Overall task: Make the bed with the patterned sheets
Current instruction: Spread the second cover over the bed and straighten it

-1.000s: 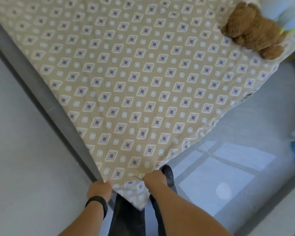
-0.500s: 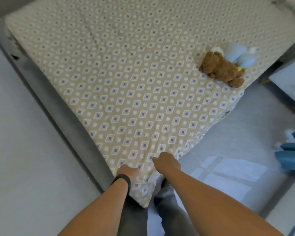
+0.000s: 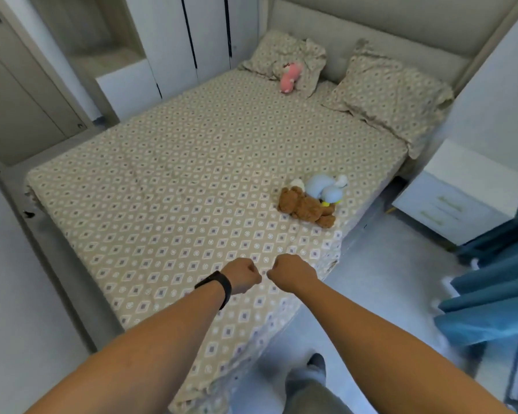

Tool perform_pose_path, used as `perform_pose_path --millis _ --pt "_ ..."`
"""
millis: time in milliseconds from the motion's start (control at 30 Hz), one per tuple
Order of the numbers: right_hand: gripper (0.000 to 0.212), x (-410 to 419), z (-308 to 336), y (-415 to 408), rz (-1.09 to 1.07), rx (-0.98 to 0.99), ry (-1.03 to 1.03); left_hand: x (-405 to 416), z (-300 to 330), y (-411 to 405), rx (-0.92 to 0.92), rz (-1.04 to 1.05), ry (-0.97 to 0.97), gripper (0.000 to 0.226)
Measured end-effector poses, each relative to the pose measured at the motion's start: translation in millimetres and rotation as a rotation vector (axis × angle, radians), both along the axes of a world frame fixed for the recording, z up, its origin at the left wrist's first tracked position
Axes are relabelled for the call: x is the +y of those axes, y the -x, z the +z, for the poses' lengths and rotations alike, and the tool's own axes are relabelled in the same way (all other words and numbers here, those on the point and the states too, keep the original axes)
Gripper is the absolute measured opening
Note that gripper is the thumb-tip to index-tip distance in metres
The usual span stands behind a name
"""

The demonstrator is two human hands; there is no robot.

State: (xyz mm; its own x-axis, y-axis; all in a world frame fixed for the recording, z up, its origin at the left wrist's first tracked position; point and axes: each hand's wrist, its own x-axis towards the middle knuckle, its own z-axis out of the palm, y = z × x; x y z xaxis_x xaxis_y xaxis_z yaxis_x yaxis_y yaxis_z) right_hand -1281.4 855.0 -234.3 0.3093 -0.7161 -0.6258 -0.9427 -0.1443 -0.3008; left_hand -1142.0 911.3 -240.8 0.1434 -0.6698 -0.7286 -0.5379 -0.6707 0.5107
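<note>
Two hands reach out side by side over the near corner of the bed; the left hand (image 3: 243,275) and the right hand (image 3: 292,271) are both curled into fists, knuckles almost touching, and whether either pinches the fabric beneath cannot be told from this angle; a black band (image 3: 216,287) circles the left wrist. Beneath them the patterned sheet (image 3: 174,204), tan with white diamonds and small rings, lies spread across the whole mattress, its near corner draping loose over the edge toward the floor; no brand, label or writing can be read anywhere.

Two pillows in the same pattern lean at the padded headboard (image 3: 371,28): the left pillow (image 3: 287,52) and the right pillow (image 3: 392,94). Three soft toys can be counted on the sheet; a pink toy (image 3: 290,76) rests against the left pillow; a brown teddy bear (image 3: 307,207) lies near the right edge of the bed, touching a pale blue toy (image 3: 326,189) just behind it.

One white nightstand (image 3: 458,201) with drawers stands beside the bed on the right; blue curtains (image 3: 497,294) hang near it at the frame's edge; white wardrobe doors (image 3: 204,31) line the far left wall; the pale floor (image 3: 380,297) is glossy, and the person's grey trouser leg (image 3: 308,392) shows at the bottom.
</note>
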Motion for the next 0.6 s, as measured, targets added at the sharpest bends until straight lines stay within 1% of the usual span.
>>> perform_pose_path --millis 67,167,267,367,433,533,567,600 --pt "0.022 -43.9 11.8 41.7 0.022 0.014 0.043 -39.0 6.8 35.2 0.054 0.004 0.025 0.010" --pt "0.016 -105.5 35.0 90.1 0.037 0.016 0.145 -88.7 17.5 76.4 0.135 0.049 0.058 0.010" --pt "0.027 -163.4 55.7 135.3 0.037 -0.011 0.206 -133.8 26.8 118.2 0.196 0.150 0.111 0.011" --pt "0.037 -205.9 63.8 156.2 0.076 0.047 0.233 -167.1 32.6 140.0 0.214 0.199 0.114 0.012" --pt "0.032 -235.0 60.7 162.8 0.052 0.081 0.205 -196.3 34.6 145.7 0.191 0.209 0.128 0.016" --pt "0.014 -262.9 52.7 170.2 0.106 0.118 0.160 -228.0 30.7 145.8 0.216 0.284 0.146 0.014" --pt "0.013 -288.9 46.5 172.2 0.126 0.121 0.152 -255.1 23.5 146.7 0.214 0.320 0.161 0.014" --pt "0.014 -297.4 42.6 173.6 0.140 0.118 0.132 -264.6 18.5 147.3 0.196 0.340 0.184 0.013"
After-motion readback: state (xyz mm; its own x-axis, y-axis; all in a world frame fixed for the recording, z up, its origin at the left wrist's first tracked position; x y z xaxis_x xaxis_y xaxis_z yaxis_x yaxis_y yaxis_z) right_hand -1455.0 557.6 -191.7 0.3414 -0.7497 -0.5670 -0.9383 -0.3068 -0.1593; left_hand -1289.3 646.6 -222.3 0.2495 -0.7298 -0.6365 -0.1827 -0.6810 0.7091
